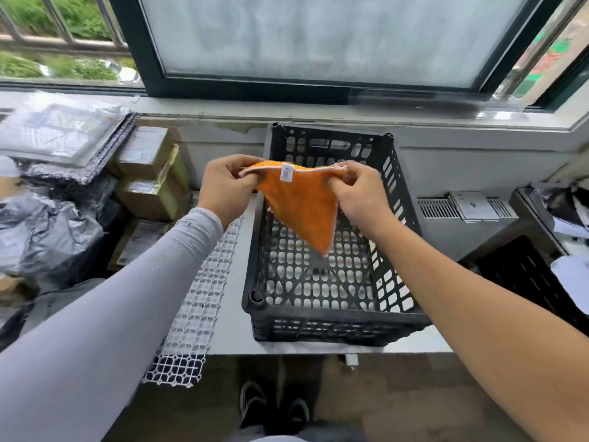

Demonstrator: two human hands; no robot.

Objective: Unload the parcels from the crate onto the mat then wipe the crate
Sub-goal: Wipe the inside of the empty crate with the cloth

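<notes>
The black crate (331, 301) stood empty on the ledge; unloading looked done, with parcels (149, 173) piled on the white grid mat (197, 301) alongside. Left hand (224, 189) and right hand (357, 194) each pinched the orange cloth (301, 205) above it; wiping remained.

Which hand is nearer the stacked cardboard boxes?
Left. The left hand pinches the orange cloth just right of the boxes; the right hand holds the cloth's other corner, farther away above the crate.

A single wide-angle head camera looks forward and steeply down, close above the black perforated plastic crate (331, 282) on the grey ledge (236, 327) beneath a dark-framed window (312, 87).
</notes>
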